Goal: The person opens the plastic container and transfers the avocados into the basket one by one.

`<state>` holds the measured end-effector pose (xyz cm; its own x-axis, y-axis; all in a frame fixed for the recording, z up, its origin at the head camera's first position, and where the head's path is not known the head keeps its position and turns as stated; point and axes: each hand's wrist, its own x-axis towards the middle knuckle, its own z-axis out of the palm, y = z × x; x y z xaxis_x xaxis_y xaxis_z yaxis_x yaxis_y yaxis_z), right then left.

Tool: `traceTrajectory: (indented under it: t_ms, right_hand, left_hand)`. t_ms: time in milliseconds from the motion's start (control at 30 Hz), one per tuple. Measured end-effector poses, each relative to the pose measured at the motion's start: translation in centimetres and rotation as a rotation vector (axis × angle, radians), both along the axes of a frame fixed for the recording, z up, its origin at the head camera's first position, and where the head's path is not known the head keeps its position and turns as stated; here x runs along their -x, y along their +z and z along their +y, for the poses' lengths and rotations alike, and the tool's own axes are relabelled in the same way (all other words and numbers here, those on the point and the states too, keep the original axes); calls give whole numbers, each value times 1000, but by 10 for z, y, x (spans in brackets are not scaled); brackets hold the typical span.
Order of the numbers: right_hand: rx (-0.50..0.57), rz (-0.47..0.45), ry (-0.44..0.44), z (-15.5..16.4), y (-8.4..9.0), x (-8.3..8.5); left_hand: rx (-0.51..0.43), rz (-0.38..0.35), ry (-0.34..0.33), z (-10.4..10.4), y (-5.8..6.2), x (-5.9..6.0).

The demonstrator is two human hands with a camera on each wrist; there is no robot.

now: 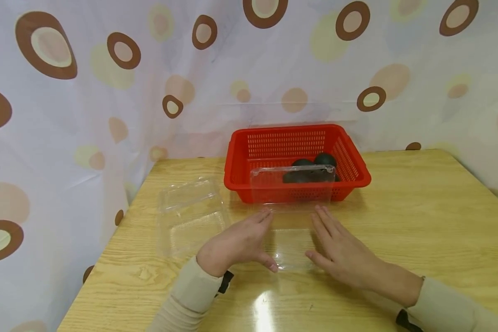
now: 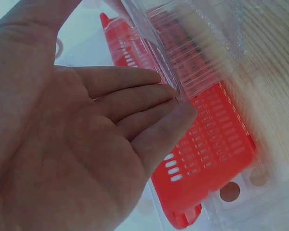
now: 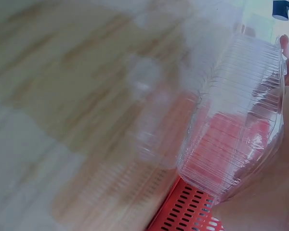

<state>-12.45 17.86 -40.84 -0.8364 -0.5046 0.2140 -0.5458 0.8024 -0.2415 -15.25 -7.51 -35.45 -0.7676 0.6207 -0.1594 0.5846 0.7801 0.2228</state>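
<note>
A clear plastic clamshell box (image 1: 292, 251) stands on the table in front of me, its lid (image 1: 292, 193) raised at the back. My left hand (image 1: 240, 242) is at the box's left side, fingers extended and thumb toward the near edge. In the left wrist view its straight fingertips reach the clear plastic wall (image 2: 202, 53). On the other side is my right hand (image 1: 348, 253), also with extended fingers, close along the box's right edge. The ribbed plastic side (image 3: 231, 130) fills much of the right wrist view, where most of that hand is hidden.
Behind the box sits a red perforated basket (image 1: 236, 159) holding several dark, rounded items (image 1: 325, 161), partly seen through the lid. Another clear plastic clamshell (image 1: 195, 216) lies to the left on the wooden table (image 1: 423, 221). A patterned cloth (image 1: 216, 74) hangs along the back and left.
</note>
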Motion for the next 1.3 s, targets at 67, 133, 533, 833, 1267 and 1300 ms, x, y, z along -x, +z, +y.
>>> traceTrajectory:
  t_ms: [67,133,533,833,1267,1300]
  right_hand:
    - [-5,3,-2,3,1,0]
    - [-12,-1,-5,6,1,0]
    - [0,-33,-82,17,4,-2]
    - [14,-29,-107,30,2,-4]
    - [18,11,-115,52,-2,-5]
    - [17,4,-117,53,-1,-5]
  left_hand:
    - [5,15,-4,4,-1,1]
    - [11,14,1,8,-1,0]
    - [9,31,-10,31,-5,-1]
    - [43,51,-30,47,-5,-1]
    - [102,57,-33,71,-3,1]
    - [106,60,-35,73,-3,1]
